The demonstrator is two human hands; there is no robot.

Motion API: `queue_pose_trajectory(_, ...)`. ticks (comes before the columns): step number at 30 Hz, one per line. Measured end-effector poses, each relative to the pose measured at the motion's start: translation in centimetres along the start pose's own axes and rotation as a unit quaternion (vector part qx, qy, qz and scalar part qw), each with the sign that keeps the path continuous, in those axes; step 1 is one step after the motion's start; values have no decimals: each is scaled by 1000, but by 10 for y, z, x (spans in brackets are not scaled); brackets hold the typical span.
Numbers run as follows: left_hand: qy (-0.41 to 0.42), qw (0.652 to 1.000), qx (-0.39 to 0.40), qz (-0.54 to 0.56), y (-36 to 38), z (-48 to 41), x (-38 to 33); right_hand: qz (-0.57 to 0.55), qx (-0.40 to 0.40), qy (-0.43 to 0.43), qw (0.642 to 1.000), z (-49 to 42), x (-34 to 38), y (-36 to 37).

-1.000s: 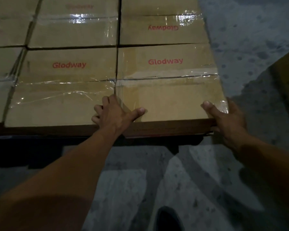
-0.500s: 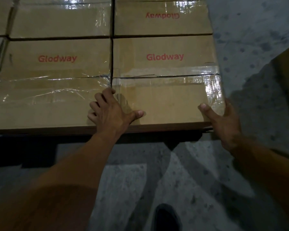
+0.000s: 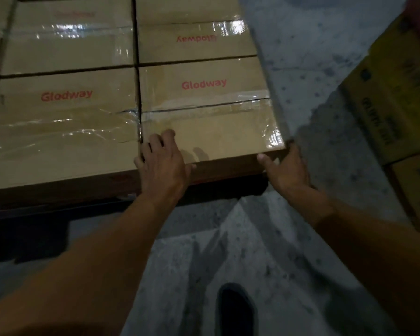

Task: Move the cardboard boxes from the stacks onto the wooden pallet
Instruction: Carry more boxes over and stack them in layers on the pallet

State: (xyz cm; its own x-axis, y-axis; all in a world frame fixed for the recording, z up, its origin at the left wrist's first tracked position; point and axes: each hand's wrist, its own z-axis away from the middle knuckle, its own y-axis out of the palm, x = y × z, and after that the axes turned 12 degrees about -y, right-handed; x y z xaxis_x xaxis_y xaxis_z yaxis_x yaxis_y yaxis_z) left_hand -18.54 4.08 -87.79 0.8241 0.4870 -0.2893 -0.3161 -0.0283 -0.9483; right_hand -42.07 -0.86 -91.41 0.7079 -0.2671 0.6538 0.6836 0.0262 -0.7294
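Watching the feed, I am seeing the cardboard box (image 3: 211, 134) sitting in the middle of the frame, at the near right corner of a flat layer of similar boxes. It is carrying the red word "Glodway" and a strip of clear tape (image 3: 204, 105) across its top seam.

The left hand (image 3: 161, 163) is resting on top of it by the near left corner, fingers lying spread and flat on the cardboard, holding nothing. The right hand (image 3: 286, 168) is clasping the near right corner, with the thumb lying along the near edge and the fingers going round the right side, where I am losing sight of them.

A neighbouring box (image 3: 58, 132) is touching the first one on the left of the frame, its top covered in wrinkled shiny film. A rear box (image 3: 194, 37) is lying just behind, with its print upside down, and one more box (image 3: 68, 44) is showing at the upper left. Under the row a dark edge (image 3: 58, 209) is showing, too dim for me to tell what it is.

Grey concrete floor (image 3: 301, 57) is filling the upper right and the bottom. Stacked yellow boxes (image 3: 395, 98) are standing at the right edge, well apart. A dark shoe (image 3: 235, 309) is showing at the bottom centre.
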Motion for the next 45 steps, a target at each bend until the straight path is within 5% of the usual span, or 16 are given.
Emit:
queue_pose_trajectory(6,23,998,51,31,-83,45,-6,6,-22,-12,1000,71,41,-90)
queue_pose_trajectory(19,143,972,-96,161,-491,94,-155,-2,-212,-159,964,170,303,-452)
queue_pose_trajectory(25,197,955,-113,189,-596,123,-209,-54,-323,-166,930,216,361,-577)
queue_pose_trajectory(33,276,928,-107,225,-632,112,-330,-76,-386,-116,912,197,341,-670)
queue_pose_trajectory(45,325,905,-11,275,-553,57,-593,-94,-394,-45,913,34,232,-775)
